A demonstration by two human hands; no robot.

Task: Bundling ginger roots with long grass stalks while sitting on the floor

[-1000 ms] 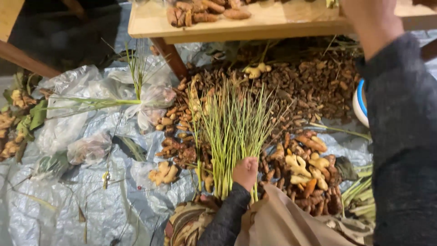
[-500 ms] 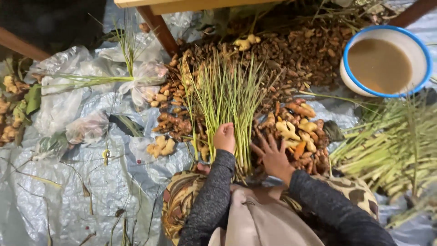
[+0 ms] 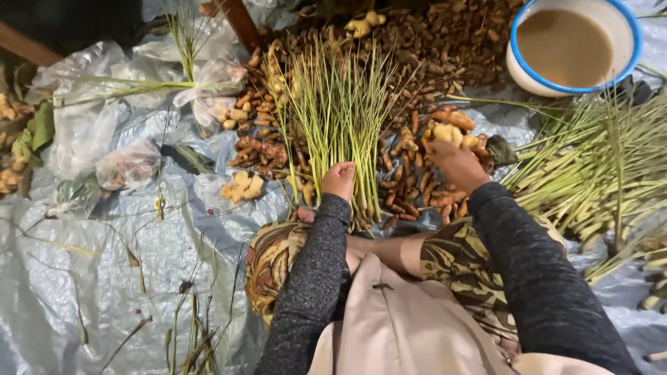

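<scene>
My left hand (image 3: 338,180) grips a bundle of green lemongrass stalks (image 3: 340,111) near its base; the stalks fan away from me over a heap of brown and orange roots (image 3: 417,76). My right hand (image 3: 455,163) rests on that heap to the right of the bundle, closed over a pale yellow piece of ginger (image 3: 451,133). Both arms wear dark grey sleeves, and my knees in patterned cloth lie just under the hands.
A white bowl with a blue rim (image 3: 570,45) holds brown liquid at the top right. More lemongrass (image 3: 597,160) lies on the right. Clear plastic bags (image 3: 104,139) and loose ginger pieces (image 3: 243,186) sit on a grey plastic sheet (image 3: 104,278) at left.
The view has tilted down and the table has left the frame. My right hand came down from above to the root heap and shifted right onto the ginger. My left hand kept its grip.
</scene>
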